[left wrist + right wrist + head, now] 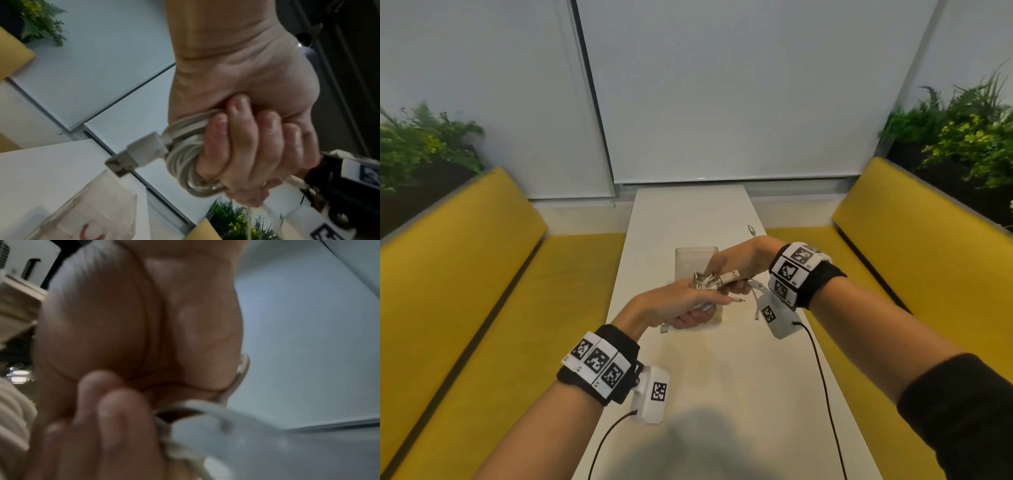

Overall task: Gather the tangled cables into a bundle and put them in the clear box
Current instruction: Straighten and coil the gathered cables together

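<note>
1. Cables (710, 281): white, gathered into a bundle held in the air by both hands, just on the near side of the box (697, 260) and above its near edge. Several plug ends stick up out of the bundle; one thin plug pokes out toward the right.
2. Left hand (671, 303): reaches in from the near left of the box, back of hand up. The left wrist view shows its fingers (242, 142) curled tight round a coil of loops, with one flat plug jutting clear of the fist.
3. Right hand (739, 262): comes in from the right of the box, wrist bent, fingers closed on the plug ends at the top of the bundle. The right wrist view is blurred; curled fingers (115, 418) with cable against them is all it gives.
4. Box: clear, open top, standing on the table (722, 359) directly beyond the hands. Something red lies in it; too blurred to name.
5. One loose strand (751, 231) lies on the table beyond the right of the box, apart from the bundle.
6. Step in hand, as I judge it: tidying the bundle before lowering it in. Best to tuck stray plugs and the hanging loop under the right hand into the coil, keep the left fist firm, then go in coil first so nothing catches the rim.
</note>
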{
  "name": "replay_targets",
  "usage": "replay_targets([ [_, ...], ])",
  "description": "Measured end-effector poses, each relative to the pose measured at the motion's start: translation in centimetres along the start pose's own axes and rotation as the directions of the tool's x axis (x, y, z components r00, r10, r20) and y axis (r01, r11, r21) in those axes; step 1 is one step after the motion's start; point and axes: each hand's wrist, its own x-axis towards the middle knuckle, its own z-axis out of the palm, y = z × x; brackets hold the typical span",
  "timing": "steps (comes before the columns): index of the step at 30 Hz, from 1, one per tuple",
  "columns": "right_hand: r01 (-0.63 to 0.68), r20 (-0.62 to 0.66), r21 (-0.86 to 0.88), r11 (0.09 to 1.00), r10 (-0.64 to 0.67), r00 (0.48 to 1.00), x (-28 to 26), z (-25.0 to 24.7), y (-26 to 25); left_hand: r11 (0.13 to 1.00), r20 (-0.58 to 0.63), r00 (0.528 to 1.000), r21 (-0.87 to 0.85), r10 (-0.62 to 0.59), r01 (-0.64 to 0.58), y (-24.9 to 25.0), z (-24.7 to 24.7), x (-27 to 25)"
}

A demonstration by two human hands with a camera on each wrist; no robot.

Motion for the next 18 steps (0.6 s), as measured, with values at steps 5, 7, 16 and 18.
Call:
replay_targets([
  [5,-0.041,-0.039,0.137,0.99,0.047,0.998,0.0,0.2,0.7,0.994,-0.151,0.988,0.102,-0.015,0.03,-1.5,0.7,1.3],
  [7,-0.045,-0.079,0.201,0.979,0.062,0.995,-0.1,0.2,0.9,0.994,-0.215,0.977,0.104,0.0,0.023,-2.2,0.7,1.6],
  [16,0.139,-0.235,0.583,0.801,0.003,0.972,0.8,1.4,1.1,0.996,-0.52,0.851,-0.008,0.071,-0.088,-3.3,-0.4,3.2],
  [18,0.218,-0.31,0.535,0.816,-0.051,0.949,1.2,2.0,0.5,0.994,-0.613,0.787,-0.034,0.063,-0.106,-3.4,-0.4,3.9],
])
